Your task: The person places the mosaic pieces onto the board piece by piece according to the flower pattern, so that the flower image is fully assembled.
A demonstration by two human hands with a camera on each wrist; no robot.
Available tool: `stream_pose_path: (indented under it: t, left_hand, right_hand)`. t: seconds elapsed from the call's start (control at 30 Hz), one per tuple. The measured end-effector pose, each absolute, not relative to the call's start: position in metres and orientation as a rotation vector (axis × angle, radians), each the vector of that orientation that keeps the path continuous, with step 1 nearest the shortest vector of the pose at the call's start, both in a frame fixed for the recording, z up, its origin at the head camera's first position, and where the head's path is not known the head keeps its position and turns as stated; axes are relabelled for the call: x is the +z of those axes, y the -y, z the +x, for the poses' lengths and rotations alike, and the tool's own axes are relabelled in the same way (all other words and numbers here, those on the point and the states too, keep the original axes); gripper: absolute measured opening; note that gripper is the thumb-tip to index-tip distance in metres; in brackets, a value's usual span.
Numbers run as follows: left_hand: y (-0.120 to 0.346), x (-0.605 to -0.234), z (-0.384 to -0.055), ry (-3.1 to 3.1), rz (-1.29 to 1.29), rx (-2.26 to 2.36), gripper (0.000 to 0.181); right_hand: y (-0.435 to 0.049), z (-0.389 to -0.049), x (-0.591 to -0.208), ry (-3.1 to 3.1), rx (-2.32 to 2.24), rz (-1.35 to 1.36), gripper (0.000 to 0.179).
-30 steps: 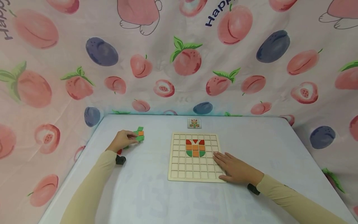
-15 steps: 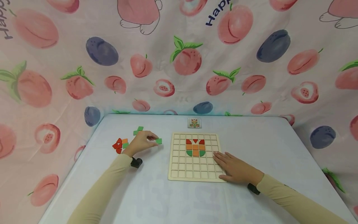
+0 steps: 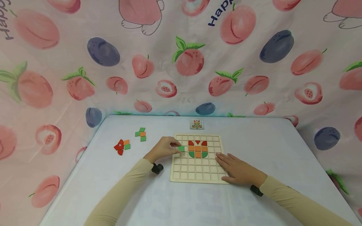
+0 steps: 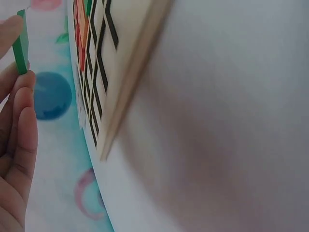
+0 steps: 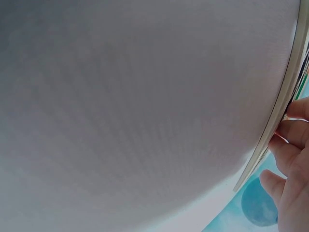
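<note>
A green square tile point(image 3: 181, 148) is pinched between the thumb and fingers of my left hand point(image 3: 163, 148), over the left side of the wooden grid board point(image 3: 185, 176). In the left wrist view the same tile point(image 4: 21, 46) stands on edge in the fingertips, apart from the board point(image 4: 126, 92). My right hand point(image 3: 240, 169) rests with straight fingers on the board's right edge. On the board's upper middle lie red corner pieces, a red triangle point(image 3: 197, 142), orange squares point(image 3: 197, 148) and two green rounded pieces point(image 3: 191, 154).
A small pattern card point(image 3: 196, 124) lies behind the board. To the left are several green and orange tiles point(image 3: 143, 134) and a cluster of red pieces point(image 3: 120, 147) with an orange and a green square point(image 3: 127, 146). A fruit-printed cloth point(image 3: 164, 62) hangs behind the table.
My left hand has picked a green tile from the loose group on the left and carried it right, over the board. The right hand stays in place.
</note>
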State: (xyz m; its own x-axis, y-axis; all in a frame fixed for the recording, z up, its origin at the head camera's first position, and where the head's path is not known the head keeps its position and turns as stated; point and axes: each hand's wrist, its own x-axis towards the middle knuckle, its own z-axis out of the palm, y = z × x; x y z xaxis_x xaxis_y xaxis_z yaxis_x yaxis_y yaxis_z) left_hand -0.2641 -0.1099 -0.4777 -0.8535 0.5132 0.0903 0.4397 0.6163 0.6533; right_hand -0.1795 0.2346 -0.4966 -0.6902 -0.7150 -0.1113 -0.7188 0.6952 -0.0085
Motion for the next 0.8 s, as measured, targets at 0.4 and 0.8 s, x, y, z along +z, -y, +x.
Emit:
stream_pose_path:
  t: [0.4,0.8]
  left_hand:
    - [0.066,-0.485,-0.256,-2.618,0.901,1.029,0.023]
    - [0.043,-0.490,-0.246,-2.537,0.962,0.931,0.021]
  right_hand:
    - [-0.234,-0.179,-0.497,-2.802,0.083,-1.198,0.077]
    - [-0.235,-0.180,-0.497,-2.799,0.074,-1.189,0.078]
